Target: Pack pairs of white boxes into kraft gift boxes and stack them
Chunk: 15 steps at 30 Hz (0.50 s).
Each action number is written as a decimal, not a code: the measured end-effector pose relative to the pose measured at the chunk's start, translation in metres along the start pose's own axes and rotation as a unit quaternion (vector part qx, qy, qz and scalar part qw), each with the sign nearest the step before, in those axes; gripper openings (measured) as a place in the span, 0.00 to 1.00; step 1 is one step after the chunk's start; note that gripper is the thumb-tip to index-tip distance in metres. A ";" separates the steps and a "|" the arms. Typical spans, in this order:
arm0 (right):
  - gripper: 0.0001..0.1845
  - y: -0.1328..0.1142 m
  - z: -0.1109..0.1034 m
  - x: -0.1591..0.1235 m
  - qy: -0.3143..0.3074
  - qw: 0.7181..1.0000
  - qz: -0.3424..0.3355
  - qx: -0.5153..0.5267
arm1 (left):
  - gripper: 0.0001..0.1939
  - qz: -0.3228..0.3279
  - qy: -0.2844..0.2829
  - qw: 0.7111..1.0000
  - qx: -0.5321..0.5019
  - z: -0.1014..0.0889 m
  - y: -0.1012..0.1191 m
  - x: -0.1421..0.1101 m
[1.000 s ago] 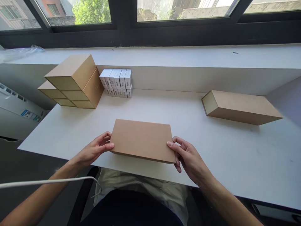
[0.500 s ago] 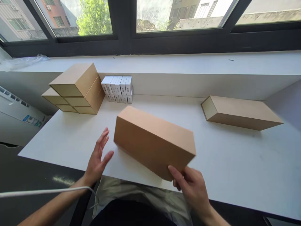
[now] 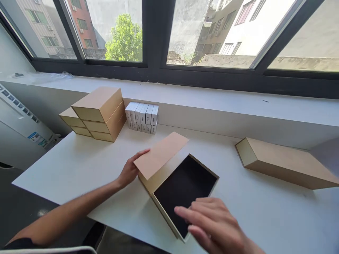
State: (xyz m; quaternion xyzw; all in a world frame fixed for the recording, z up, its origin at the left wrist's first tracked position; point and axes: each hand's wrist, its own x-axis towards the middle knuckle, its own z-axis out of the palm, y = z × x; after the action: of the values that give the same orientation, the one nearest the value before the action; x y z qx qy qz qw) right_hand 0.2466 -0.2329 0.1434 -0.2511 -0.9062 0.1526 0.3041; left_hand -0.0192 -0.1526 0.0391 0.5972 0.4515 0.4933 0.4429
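A brown cardboard box (image 3: 147, 187) lies at an angle on the white table in front of me, its flap lid raised on the left side. My left hand (image 3: 130, 170) grips the lid (image 3: 161, 155) by its left edge, the fingers partly hidden behind it. Inside the box a flat black surface (image 3: 185, 187) shows. Over the box's near right corner is my right hand (image 3: 212, 224), index finger stretched out and thumb apart, with nothing visible in it. Whether its fingertips touch the black surface I cannot tell.
Several closed brown boxes (image 3: 99, 106) are stacked at the back left. Beside them stand two layers of small white boxes (image 3: 141, 116). Another long brown box (image 3: 283, 162) lies at the right. Behind the table (image 3: 106, 169) runs a window sill (image 3: 185, 95).
The box was shut and tilted in my right hand. Now it rests turned on the table with its lid lifted. My left hand has taken hold of the lid; my right hand has let go.
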 end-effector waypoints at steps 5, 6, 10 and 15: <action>0.19 0.067 -0.053 0.082 0.110 0.983 0.116 -0.086 | 0.28 -0.037 0.025 0.991 -0.124 0.011 -0.016 0.077; 0.22 0.084 -0.058 0.103 0.098 0.981 0.129 -0.109 | 0.27 -0.045 0.032 0.990 -0.130 0.016 -0.020 0.085; 0.16 0.156 -0.055 0.183 -0.033 0.963 0.087 -0.254 | 0.24 -0.017 0.002 0.993 -0.118 0.026 -0.034 0.096; 0.22 0.218 -0.014 0.240 -0.150 0.928 -0.063 -0.336 | 0.21 0.006 -0.019 0.994 -0.107 0.023 -0.041 0.097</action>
State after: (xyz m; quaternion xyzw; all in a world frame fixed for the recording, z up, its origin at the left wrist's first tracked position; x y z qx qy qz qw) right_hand 0.1689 0.0807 0.1747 -0.2552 -0.9535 -0.1438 0.0713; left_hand 0.0100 -0.0513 0.0143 0.5580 0.3842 0.5298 0.5102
